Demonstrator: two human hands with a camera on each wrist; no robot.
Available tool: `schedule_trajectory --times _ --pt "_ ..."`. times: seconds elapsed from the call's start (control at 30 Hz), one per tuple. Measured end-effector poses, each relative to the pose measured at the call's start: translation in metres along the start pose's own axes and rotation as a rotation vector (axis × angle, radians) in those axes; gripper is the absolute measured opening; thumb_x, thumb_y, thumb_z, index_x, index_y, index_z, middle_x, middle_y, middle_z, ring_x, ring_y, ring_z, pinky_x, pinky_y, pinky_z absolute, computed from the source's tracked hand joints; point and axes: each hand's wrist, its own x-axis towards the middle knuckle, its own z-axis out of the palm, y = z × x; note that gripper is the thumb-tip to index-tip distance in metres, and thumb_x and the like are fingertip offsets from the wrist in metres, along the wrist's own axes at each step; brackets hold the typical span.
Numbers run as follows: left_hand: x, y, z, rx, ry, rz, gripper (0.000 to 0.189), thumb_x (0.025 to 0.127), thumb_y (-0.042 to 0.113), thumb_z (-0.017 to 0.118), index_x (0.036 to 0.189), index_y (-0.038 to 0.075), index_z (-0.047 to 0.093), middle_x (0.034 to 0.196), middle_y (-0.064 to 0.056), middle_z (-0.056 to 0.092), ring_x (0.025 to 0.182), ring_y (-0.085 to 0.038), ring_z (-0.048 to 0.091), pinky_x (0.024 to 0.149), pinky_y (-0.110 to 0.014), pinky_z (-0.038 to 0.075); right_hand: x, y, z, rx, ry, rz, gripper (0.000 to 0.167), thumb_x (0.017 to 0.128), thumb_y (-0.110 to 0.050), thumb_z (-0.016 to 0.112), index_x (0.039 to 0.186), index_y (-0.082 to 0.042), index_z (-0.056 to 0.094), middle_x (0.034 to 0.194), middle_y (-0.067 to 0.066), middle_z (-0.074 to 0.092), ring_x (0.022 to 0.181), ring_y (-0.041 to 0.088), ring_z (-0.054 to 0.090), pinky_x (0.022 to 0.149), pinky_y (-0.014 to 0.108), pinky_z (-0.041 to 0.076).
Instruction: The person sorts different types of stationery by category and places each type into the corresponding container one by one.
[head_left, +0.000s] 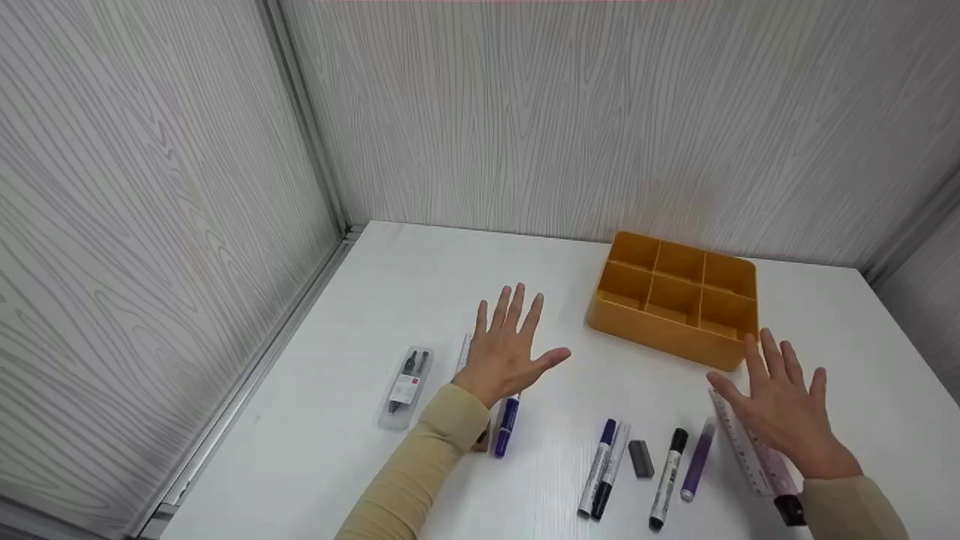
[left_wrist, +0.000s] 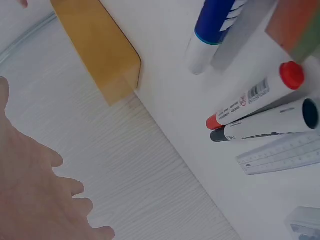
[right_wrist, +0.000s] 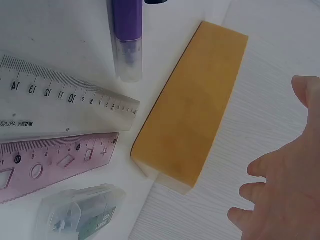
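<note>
Both hands hover flat over a white bench [head_left: 360, 315] strewn with stationery, fingers spread and grasping nothing. The left hand [head_left: 510, 346] hangs above a blue marker [head_left: 507, 424] and a clear ruler [head_left: 463, 352] that shows at its far-left edge; the right hand [head_left: 784, 401] is released above a pair of rulers [head_left: 742, 442] at the right. Judged from this, no pick has begun: the work stands at its opening, and the next move would call for one hand to drop and close on a single pen or ruler.

The orange tray [head_left: 660, 334], six empty compartments, sits at the far right, just beyond the right hand's fingertips. Between the hands lie two markers [head_left: 602, 469] side by side, a grey eraser [head_left: 641, 458], a black-capped marker [head_left: 667, 480] and a purple pen [head_left: 698, 459]. A cased pen set [head_left: 406, 386] rests well to the left. The markers lie close together, so a neighbour may roll when one is lifted; the tray's near wall must be cleared.
</note>
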Motion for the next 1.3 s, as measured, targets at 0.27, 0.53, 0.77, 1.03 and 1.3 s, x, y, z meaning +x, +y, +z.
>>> schedule_trajectory --times 0.27,0.53,0.77,1.03,1.3 --pt "0.032 0.022 0.006 0.065 -0.066 0.028 0.089 0.093 0.077 0.022 0.16 0.021 0.005 0.168 -0.008 0.001 0.156 -0.027 0.0 0.124 -0.053 0.007 0.017 0.005 0.004 0.006 -0.053 0.033 0.095 0.098 -0.065 0.033 0.156 0.003 -0.001 0.161 0.031 -0.004 0.145 0.056 -0.003 0.105 0.079 -0.01" --pt "0.062 0.053 0.021 0.087 -0.166 0.063 0.081 0.099 0.065 0.035 0.16 0.019 0.008 0.169 -0.006 0.004 0.156 -0.024 0.005 0.124 -0.048 0.012 0.025 0.014 0.015 0.002 -0.097 0.068 0.098 0.099 -0.066 0.031 0.153 0.011 0.001 0.158 0.037 0.001 0.144 0.058 0.001 0.109 0.077 -0.003" --pt "0.083 0.069 0.029 0.07 -0.143 0.071 0.074 0.102 0.051 0.044 0.158 0.011 0.019 0.165 -0.007 0.021 0.152 -0.023 0.023 0.121 -0.044 0.027 0.031 0.014 0.023 0.024 -0.054 0.068 0.097 0.099 -0.062 0.036 0.152 0.012 0.004 0.157 0.039 0.007 0.143 0.058 0.01 0.111 0.074 0.004" --pt "0.099 0.074 0.04 0.16 -0.159 0.04 0.066 0.103 0.039 0.047 0.159 0.017 0.019 0.167 0.0 0.018 0.152 -0.016 0.023 0.116 -0.044 0.036 0.039 0.004 0.028 0.014 0.0 0.03 0.085 0.1 -0.042 0.052 0.152 0.013 0.013 0.155 0.039 0.016 0.139 0.059 0.02 0.113 0.071 0.012" --pt "0.098 0.071 0.049 0.229 -0.204 0.009 0.064 0.104 0.037 0.045 0.159 0.018 0.018 0.167 0.002 0.016 0.153 -0.012 0.018 0.116 -0.047 0.035 0.039 -0.001 0.027 0.044 -0.053 0.068 0.085 0.1 -0.042 0.051 0.155 0.007 0.008 0.16 0.033 0.009 0.144 0.055 0.012 0.116 0.068 0.004"
